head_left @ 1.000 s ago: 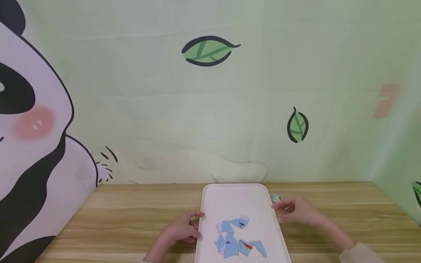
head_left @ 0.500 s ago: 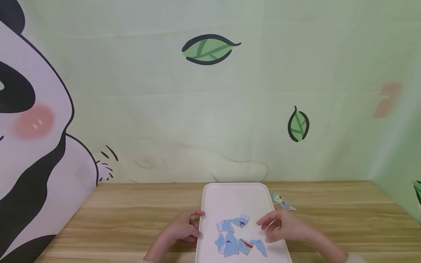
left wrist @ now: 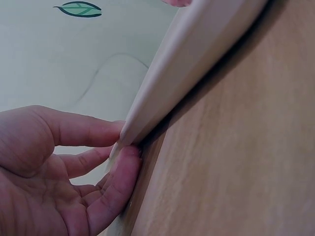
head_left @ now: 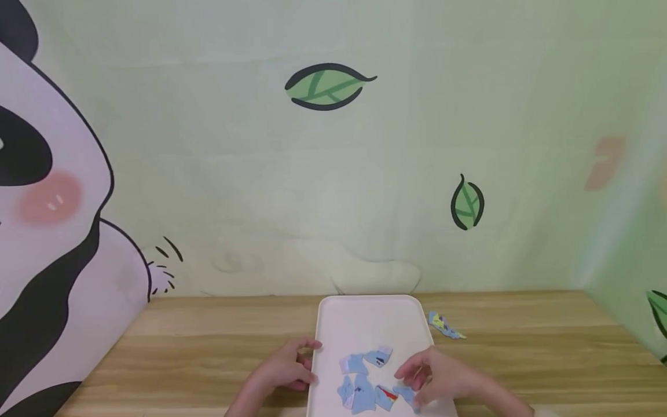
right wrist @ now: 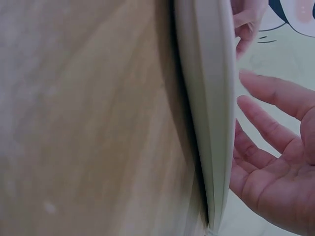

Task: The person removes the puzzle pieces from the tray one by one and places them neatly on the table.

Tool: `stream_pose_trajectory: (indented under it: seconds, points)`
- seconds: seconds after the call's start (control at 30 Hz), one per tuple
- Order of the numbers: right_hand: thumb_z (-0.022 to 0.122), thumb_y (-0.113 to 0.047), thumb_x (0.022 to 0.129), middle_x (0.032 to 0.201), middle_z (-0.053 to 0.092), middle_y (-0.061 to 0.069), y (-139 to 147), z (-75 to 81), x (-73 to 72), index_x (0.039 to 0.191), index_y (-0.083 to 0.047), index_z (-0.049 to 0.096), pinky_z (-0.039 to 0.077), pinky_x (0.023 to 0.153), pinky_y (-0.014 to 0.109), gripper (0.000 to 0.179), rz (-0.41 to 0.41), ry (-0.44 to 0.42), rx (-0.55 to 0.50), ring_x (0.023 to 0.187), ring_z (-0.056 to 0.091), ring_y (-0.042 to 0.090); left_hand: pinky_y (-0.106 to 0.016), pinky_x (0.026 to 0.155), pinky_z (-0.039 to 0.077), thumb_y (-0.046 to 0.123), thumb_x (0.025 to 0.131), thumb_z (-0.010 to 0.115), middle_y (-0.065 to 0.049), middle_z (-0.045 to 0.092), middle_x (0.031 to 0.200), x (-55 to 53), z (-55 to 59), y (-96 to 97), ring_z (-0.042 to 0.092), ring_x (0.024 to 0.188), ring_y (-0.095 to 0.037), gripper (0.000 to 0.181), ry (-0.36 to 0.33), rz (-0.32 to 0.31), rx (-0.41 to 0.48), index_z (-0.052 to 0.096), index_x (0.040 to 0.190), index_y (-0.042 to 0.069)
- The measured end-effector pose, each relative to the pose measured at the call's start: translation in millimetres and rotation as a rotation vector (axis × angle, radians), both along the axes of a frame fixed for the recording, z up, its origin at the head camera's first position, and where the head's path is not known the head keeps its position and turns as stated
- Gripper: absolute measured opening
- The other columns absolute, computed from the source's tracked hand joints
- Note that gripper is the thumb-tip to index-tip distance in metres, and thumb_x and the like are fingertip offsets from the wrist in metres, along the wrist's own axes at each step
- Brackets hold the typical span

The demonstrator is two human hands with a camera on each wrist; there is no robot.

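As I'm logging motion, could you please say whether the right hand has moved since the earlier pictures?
Yes: against the white tray, the right hand moved left and lower in view, from the tray's right edge to its rightmost blue piece.

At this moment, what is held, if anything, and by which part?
The left hand holds the tray by its left edge; in the right hand, no held thing is visible.

Right hand moved over tray, perhaps touching piece
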State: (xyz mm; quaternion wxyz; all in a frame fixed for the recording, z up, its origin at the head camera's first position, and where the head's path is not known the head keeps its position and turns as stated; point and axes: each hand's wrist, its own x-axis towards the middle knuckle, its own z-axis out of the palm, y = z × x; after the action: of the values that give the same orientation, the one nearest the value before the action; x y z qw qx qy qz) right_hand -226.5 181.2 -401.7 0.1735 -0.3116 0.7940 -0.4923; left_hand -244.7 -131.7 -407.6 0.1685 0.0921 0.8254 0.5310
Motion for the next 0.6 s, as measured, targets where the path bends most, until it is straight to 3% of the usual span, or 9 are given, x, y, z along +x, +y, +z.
stream_pose_trajectory:
  seconds: [0.13, 0.43, 0.6]
  points:
    - [0.072, 0.006, 0.062, 0.089, 0.063, 0.006, -6, -2.2, 2.0, 0.097, 0.006, 0.064, 0.048, 0.065, 0.02, 0.036, -0.023, 0.007, 0.041, 0.071, 0.053, 0.007, -0.028, 0.055, 0.051, -0.008, 0.07, 0.068, -0.007, 0.048, 0.078, 1.7, -0.9, -0.2, 0.05, 0.063, -0.016, 0.057, -0.001, 0.007, -0.003, 0.049, 0.123, 0.0]
    - [0.066, 0.014, 0.056, 0.073, 0.05, -0.001, -16, -2.0, 6.1, 0.092, 0.002, 0.065, 0.041, 0.057, 0.017, 0.038, -0.051, 0.058, 0.132, 0.063, 0.044, 0.005, -0.029, 0.055, 0.052, -0.008, 0.071, 0.068, -0.007, 0.048, 0.078, 1.3, -3.1, 0.3, 0.051, 0.063, -0.016, 0.056, -0.001, 0.008, -0.014, 0.049, 0.123, 0.0]
    - [0.067, 0.013, 0.056, 0.074, 0.051, -0.004, -17, -1.2, 8.0, 0.089, -0.002, 0.065, 0.042, 0.057, 0.018, 0.037, -0.057, 0.148, 0.169, 0.064, 0.044, 0.003, -0.029, 0.056, 0.052, -0.008, 0.071, 0.068, -0.008, 0.048, 0.079, 1.1, -2.1, 0.2, 0.051, 0.064, -0.017, 0.056, -0.006, 0.013, -0.024, 0.049, 0.123, 0.0]
